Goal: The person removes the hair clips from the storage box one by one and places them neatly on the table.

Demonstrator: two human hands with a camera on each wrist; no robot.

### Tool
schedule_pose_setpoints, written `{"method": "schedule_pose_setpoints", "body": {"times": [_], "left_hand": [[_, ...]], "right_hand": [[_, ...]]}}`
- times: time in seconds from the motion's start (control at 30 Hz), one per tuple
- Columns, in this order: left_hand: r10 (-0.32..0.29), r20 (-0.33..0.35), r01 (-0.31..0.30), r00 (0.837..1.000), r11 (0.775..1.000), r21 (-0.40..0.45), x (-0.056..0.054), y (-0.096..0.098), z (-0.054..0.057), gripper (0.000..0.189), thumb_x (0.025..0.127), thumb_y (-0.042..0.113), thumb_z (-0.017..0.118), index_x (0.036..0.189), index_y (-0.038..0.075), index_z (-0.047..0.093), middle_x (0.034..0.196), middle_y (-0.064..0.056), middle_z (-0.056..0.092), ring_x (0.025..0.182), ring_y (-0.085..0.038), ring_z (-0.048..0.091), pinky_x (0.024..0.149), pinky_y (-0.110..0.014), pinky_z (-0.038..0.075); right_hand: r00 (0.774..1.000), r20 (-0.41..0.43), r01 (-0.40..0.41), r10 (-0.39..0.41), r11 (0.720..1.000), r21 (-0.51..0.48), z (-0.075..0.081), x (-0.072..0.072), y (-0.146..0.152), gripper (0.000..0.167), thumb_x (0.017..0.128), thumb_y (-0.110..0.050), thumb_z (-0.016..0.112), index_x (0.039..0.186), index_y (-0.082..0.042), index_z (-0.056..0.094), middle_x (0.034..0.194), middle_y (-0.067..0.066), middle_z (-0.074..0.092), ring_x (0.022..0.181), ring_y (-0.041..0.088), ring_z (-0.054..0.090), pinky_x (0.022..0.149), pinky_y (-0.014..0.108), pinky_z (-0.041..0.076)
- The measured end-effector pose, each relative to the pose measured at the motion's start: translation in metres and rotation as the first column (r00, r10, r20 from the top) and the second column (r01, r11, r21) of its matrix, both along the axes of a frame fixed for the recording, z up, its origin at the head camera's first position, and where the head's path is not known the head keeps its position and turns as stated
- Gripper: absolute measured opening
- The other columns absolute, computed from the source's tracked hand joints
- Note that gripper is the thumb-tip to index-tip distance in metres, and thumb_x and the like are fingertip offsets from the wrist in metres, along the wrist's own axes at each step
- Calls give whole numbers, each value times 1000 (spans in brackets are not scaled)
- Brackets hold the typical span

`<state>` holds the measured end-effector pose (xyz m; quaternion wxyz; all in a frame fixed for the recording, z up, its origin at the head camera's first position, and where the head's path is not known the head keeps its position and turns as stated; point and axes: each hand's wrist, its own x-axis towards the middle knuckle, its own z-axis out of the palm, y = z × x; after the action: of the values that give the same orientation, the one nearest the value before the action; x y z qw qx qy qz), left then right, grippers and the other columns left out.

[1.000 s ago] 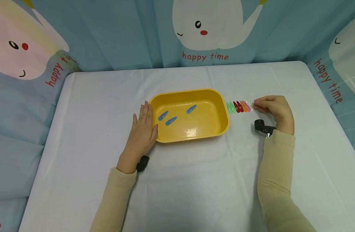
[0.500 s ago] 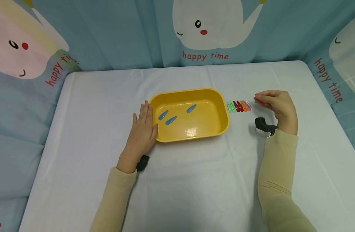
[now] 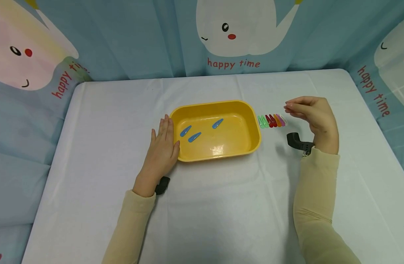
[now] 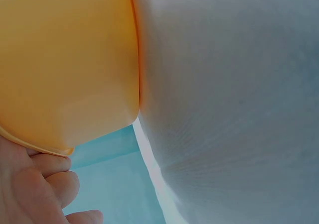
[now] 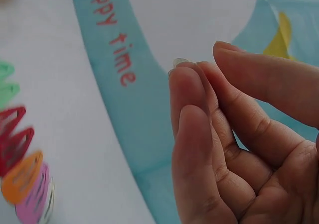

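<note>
A yellow tray [image 3: 221, 155] lies on the white-covered table, with three blue snap hair clips inside, one being the blue hair clip [image 3: 194, 137]. My left hand [image 3: 160, 148] rests along the tray's left rim, fingers straight; the left wrist view shows its fingertips [image 4: 65, 186] by the rim. To the tray's right is a row of hair clips [image 3: 271, 121]: green, red, orange, pink and a white one at the end. Above and right of this row hovers my right hand [image 3: 315, 117], thumb and fingers apart in the right wrist view, with nothing visible between them.
The white cloth [image 3: 221, 212] covers the table. Blue curtains [image 3: 139, 44] printed with cartoon whales hang behind the table and along its sides. A black wrist camera [image 3: 299, 142] sits below the right hand, another black wrist camera [image 3: 162, 186] at the left wrist.
My right hand has lifted away from the white clip at the row's end and moved up, then slightly left. The left hand, tray and blue clips stay where they were.
</note>
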<state>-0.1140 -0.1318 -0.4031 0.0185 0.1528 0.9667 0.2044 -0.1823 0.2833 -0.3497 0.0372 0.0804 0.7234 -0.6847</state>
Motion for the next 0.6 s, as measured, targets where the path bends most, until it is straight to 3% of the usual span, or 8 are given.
{"method": "schedule_pose_setpoints", "body": {"times": [0.27, 0.6], "left_hand": [[-7, -16, 7, 1000, 1000, 7, 1, -2, 0, 63, 100, 23, 34, 148, -6, 5, 157, -15, -5, 143, -29, -2, 111, -55, 3], [-4, -4, 4, 1000, 1000, 3, 0, -2, 1, 63, 101, 22, 35, 148, -5, 4, 156, -17, -4, 143, -28, -3, 111, -55, 3]], "right_hand": [[996, -58, -67, 70, 997, 44, 10, 1, -21, 6, 84, -5, 70, 81, -4, 75, 77, 1, 70, 72, 11, 68, 68, 19, 53], [981, -54, -177, 184, 976, 124, 17, 1, -48, 6, 85, -7, 69, 83, -6, 75, 79, 0, 71, 73, 12, 68, 70, 19, 53]]}}
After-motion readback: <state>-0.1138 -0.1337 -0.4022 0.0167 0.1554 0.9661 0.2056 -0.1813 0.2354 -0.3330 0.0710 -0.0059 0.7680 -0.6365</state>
